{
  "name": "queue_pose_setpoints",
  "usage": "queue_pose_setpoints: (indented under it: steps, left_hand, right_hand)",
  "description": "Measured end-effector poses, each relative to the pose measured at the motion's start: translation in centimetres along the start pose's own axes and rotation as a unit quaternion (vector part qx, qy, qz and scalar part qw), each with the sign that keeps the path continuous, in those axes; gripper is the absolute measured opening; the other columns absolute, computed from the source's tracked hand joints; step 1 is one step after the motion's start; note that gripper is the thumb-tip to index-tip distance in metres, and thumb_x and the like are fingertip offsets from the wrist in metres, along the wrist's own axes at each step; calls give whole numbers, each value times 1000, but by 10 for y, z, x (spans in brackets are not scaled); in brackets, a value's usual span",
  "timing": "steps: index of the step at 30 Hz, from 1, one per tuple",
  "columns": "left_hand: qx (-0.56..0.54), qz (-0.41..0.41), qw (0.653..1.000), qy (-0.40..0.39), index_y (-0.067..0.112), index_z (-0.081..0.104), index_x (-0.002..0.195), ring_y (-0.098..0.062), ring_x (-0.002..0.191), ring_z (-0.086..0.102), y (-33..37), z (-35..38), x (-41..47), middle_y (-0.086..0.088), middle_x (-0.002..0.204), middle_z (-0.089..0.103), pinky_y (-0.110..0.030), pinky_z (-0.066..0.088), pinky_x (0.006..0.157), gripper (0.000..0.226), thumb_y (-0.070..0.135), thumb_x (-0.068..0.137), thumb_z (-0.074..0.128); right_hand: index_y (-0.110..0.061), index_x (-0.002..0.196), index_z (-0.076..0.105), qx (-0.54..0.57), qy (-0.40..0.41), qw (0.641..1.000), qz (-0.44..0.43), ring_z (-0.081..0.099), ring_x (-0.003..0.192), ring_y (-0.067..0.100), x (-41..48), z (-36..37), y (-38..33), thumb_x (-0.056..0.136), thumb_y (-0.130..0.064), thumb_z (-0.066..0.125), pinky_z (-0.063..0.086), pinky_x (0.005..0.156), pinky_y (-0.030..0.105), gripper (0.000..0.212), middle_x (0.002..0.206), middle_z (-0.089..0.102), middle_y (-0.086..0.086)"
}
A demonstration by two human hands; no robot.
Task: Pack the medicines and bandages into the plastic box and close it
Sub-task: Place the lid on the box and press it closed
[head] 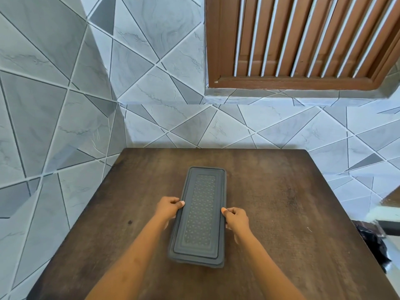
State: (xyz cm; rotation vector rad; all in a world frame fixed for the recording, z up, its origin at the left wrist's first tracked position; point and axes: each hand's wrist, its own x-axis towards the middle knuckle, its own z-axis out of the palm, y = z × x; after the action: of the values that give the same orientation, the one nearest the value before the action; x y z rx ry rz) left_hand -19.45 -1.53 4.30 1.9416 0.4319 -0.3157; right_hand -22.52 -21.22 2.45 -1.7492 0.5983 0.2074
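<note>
Both hands, left hand (168, 207) and right hand (236, 217), pinch the grey box's (200, 215) long edges (lid on), mid-table (281, 202).

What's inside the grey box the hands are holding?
You can't see inside. The dark grey lid covers the plastic box, so anything in it is hidden. The left hand and right hand grip its long edges.

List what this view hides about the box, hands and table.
Head view: the lid hides whatever lies beneath it.
Left hand and right hand grip the lid's edges; it hides their lower fingers.
Table: near edge cut by the frame.
Dark object, right: blurred.
</note>
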Motion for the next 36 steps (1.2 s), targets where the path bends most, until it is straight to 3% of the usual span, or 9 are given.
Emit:
queue_pose_setpoints:
  steps: [4, 10, 14, 17, 20, 23, 27, 31, 36]
  left_hand:
    - [-20, -17, 999, -24, 11, 61, 76, -10, 54, 42, -4, 0, 7, -4, 63, 51, -18, 37, 48, 17, 14, 91, 57]
    - [18, 0, 997, 73, 14, 49, 66, -17, 68, 48, -12, 15, 8, 1, 64, 50, -27, 36, 59, 28, 24, 90, 59]
    - [38, 3, 994, 102, 17, 39, 61, -17, 66, 45, -11, 21, 5, 2, 63, 46, -29, 34, 66, 37, 29, 93, 53]
    - [28, -2, 995, 98, 18, 40, 61, -17, 67, 46, -10, 21, 4, 3, 64, 46, -29, 35, 65, 37, 31, 93, 53]
    - [-14, 5, 998, 65, 13, 48, 68, -15, 67, 46, -14, 15, -1, -1, 69, 52, -26, 35, 58, 31, 33, 90, 57]
    - [32, 59, 995, 75, 11, 55, 82, -20, 78, 54, -29, 7, -17, -4, 83, 59, -30, 39, 70, 25, 34, 93, 51]
    - [111, 88, 987, 82, 9, 57, 97, -27, 95, 61, -60, 14, -47, -10, 97, 67, -35, 44, 79, 36, 40, 96, 40]
    - [107, 103, 986, 76, 5, 52, 97, -34, 97, 61, -65, 16, -52, -19, 99, 67, -40, 46, 81, 36, 39, 97, 38]
    - [138, 96, 984, 60, 10, 37, 90, -43, 92, 60, -64, 19, -47, -31, 97, 63, -45, 46, 78, 28, 37, 99, 30]
  right_hand:
    - [-7, 83, 58, -52, 34, 998, -13, 57, 78, 25, 2, 4, 2, 90, -23, 55, 47, 72, 36, 18, 86, 63, 12]
    - [-1, 90, 49, -170, 113, 973, -105, 59, 78, 34, -10, 23, 8, 95, -20, 42, 38, 59, 32, 21, 90, 62, 19]
    - [4, 95, 49, -215, 153, 954, -141, 58, 72, 35, -13, 32, 8, 97, -19, 38, 34, 54, 31, 25, 93, 59, 22]
    - [1, 90, 50, -200, 164, 953, -157, 51, 63, 27, -12, 31, 12, 96, -21, 40, 32, 45, 30, 25, 89, 61, 23]
    - [-2, 91, 53, -165, 142, 965, -146, 55, 70, 26, -14, 23, 15, 96, -25, 40, 43, 58, 34, 27, 90, 64, 19]
    - [-5, 103, 55, -138, 112, 974, -142, 57, 89, 26, -30, 20, 21, 97, -27, 36, 43, 74, 34, 29, 107, 61, 15]
    - [-3, 115, 49, -151, 113, 972, -139, 55, 95, 29, -62, 28, 42, 98, -28, 36, 39, 76, 32, 33, 118, 52, 15]
    - [-4, 100, 49, -162, 148, 966, -135, 52, 76, 22, -68, 34, 50, 97, -27, 36, 39, 67, 32, 26, 104, 58, 16]
    - [-8, 86, 41, -212, 177, 953, -127, 56, 71, 31, -67, 35, 46, 97, -25, 36, 36, 61, 33, 21, 85, 58, 13]
